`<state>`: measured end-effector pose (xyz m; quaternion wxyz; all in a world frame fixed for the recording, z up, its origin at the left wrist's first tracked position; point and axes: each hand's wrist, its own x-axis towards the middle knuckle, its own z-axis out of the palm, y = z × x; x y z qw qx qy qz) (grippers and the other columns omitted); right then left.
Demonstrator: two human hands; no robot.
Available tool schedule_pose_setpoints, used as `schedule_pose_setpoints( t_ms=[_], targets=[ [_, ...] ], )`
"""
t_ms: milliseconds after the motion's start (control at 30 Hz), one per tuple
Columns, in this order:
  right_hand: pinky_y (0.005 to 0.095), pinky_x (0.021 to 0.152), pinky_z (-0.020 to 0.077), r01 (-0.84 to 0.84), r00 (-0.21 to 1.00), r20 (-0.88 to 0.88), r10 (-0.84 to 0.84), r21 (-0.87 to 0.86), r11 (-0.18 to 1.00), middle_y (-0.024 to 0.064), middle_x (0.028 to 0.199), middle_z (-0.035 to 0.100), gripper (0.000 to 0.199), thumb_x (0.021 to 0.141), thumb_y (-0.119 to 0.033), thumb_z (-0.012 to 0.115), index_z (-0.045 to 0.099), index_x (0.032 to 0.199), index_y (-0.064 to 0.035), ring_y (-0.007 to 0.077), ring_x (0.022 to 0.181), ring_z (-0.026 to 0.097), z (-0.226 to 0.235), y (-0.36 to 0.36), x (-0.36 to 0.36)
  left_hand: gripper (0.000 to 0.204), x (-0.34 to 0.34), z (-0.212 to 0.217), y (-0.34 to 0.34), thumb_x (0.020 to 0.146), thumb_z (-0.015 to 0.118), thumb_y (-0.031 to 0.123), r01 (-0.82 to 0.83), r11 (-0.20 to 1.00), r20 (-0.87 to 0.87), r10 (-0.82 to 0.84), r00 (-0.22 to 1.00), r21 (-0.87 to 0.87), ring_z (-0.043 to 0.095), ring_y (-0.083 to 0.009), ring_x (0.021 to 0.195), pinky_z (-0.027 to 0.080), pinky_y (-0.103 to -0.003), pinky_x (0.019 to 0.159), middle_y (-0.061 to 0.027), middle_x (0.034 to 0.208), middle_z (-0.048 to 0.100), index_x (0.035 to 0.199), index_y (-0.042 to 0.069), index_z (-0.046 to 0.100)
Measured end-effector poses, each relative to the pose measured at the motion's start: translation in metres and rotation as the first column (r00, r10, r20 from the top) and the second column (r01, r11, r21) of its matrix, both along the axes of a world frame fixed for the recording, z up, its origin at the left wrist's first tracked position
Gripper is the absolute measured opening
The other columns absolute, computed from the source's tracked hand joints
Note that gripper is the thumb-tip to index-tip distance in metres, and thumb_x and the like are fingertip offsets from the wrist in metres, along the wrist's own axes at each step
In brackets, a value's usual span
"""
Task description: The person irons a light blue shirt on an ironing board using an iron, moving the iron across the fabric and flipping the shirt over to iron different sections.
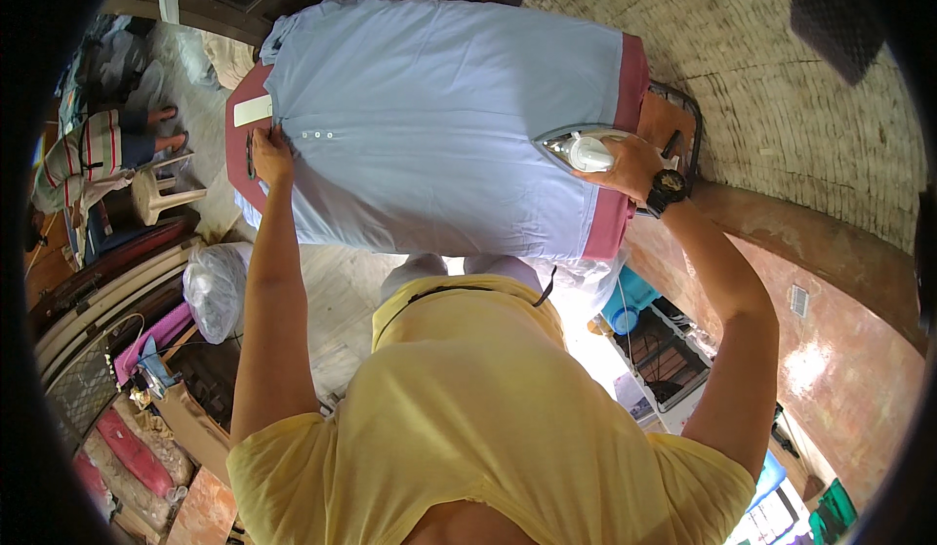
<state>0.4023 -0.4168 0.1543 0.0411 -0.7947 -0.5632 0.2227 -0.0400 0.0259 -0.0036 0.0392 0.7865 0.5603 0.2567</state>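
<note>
A light blue shirt with a short row of white buttons lies spread over a dark red ironing board. My right hand is wrapped around the handle of a clothes iron. The iron rests near the shirt's right end, its pointed tip toward the left. At the neck end, my left hand has its fingers closed on the shirt's edge, below the buttons' line of the collar. Beside those fingers is a thin dark object that I cannot make out. A pale rectangular piece lies just beyond them.
A metal rack juts from the board's right end, by a woven wall. At left are a plastic stool, a clear plastic bag and another person's legs. A blue container stands below the board's right side.
</note>
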Motion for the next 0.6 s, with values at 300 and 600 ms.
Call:
schedule_pose_setpoints(
  t_ms=[300, 600],
  targets=[
    [0.043, 0.074, 0.0558, 0.08, 0.996, -0.033, -0.077, 0.106, 0.991, 0.0157, 0.088, 0.072, 0.06, 0.072, -0.06, 0.073, 0.071, 0.107, -0.0117, 0.0337, 0.083, 0.07, -0.002, -0.003, -0.002, 0.032, -0.001, 0.006, -0.002, 0.093, 0.061, 0.035, -0.013, 0.999, -0.016, 0.012, 1.0, -0.04, 0.062, -0.0387, 0.086, 0.047, -0.049, 0.073, -0.0163, 0.092, 0.065, 0.096, 0.003, 0.056],
    [0.0402, 0.057, 0.0565, 0.868, 0.496, -0.198, -0.846, 0.07, 0.492, 0.0159, 0.073, 0.07, 0.066, 0.073, -0.066, 0.072, 0.073, 0.093, -0.0024, 0.0265, 0.064, 0.071, 0.012, -0.096, 0.087, 0.037, 0.091, 0.065, -0.099, 0.088, 0.068, 0.029, 0.356, 0.908, -0.005, -0.364, 0.932, 0.219, 0.051, -0.036, 0.106, 0.039, -0.046, 0.088, -0.0175, 0.112, 0.055, 0.113, 0.005, 0.055]
  ],
)
